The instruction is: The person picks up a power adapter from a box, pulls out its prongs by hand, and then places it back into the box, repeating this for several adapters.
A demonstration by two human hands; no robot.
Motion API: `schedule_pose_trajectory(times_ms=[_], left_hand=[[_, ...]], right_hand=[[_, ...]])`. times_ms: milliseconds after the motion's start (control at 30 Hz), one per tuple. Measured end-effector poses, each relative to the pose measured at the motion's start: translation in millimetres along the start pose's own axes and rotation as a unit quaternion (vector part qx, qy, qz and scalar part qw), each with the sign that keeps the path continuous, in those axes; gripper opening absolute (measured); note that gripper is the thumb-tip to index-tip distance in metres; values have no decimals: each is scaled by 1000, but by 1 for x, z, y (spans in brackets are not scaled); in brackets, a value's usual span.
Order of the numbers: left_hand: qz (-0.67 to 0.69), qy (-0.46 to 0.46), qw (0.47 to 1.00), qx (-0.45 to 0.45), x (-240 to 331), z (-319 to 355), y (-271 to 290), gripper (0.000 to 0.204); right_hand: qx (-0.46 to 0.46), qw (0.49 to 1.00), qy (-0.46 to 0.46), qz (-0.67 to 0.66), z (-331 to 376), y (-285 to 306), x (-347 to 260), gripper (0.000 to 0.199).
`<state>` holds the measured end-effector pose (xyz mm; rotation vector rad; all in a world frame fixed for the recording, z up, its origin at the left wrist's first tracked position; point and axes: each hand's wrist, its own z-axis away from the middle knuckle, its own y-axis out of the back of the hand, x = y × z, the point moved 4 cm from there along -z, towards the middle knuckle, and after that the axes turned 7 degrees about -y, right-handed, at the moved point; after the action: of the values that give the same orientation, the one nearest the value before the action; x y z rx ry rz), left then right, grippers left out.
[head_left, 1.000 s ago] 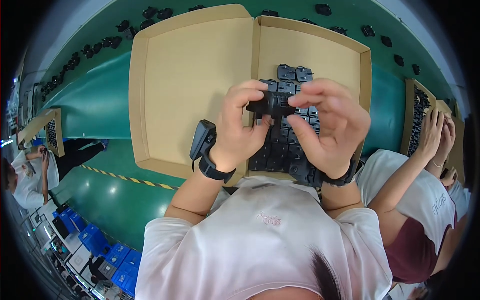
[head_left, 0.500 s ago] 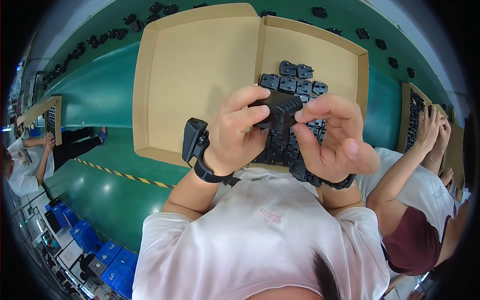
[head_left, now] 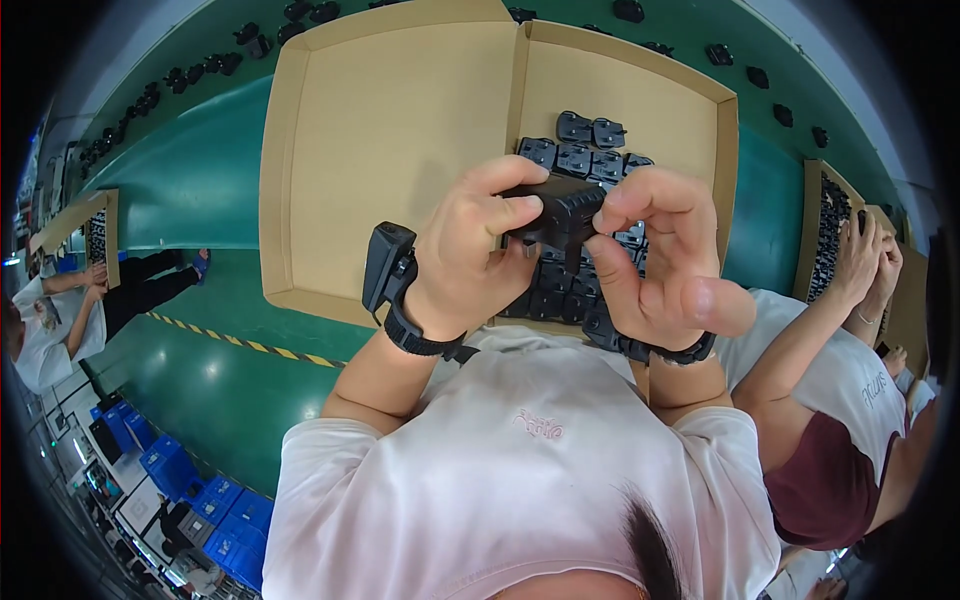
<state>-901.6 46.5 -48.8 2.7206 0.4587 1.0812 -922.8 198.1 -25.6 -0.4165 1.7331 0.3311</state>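
Note:
My left hand grips a black plug-in power adapter between its thumb and fingers. The adapter is up in front of my chest, with a ribbed face turned to the right. My right hand has its thumb and forefinger bent together at the adapter's right end, its other fingers curled loosely. Whatever lies between those fingertips is too small to make out. Below my hands, black power adapters with plug pins stand in rows in the right half of an open cardboard box. My hands cover part of these rows.
Loose black adapters lie along the green surface beyond the box. At the right, a co-worker's hands are over another filled box. A second person is at the far left. Blue crates stand lower left.
The adapter has tilted slightly in my left hand. My right fingertips stay at its end. The view has shifted a little, and the box sits slightly higher in it.

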Motion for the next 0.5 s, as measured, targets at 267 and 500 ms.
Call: schedule_pose_trajectory(times_ms=[267,500], left_hand=[[38,7,999,24,-11,1,-7,50],[224,321,920,-8,-57,5,-32,52]], right_hand=[[77,978,160,113,-11,6,4,36],[34,964,14,265,-39,35,43,27]])
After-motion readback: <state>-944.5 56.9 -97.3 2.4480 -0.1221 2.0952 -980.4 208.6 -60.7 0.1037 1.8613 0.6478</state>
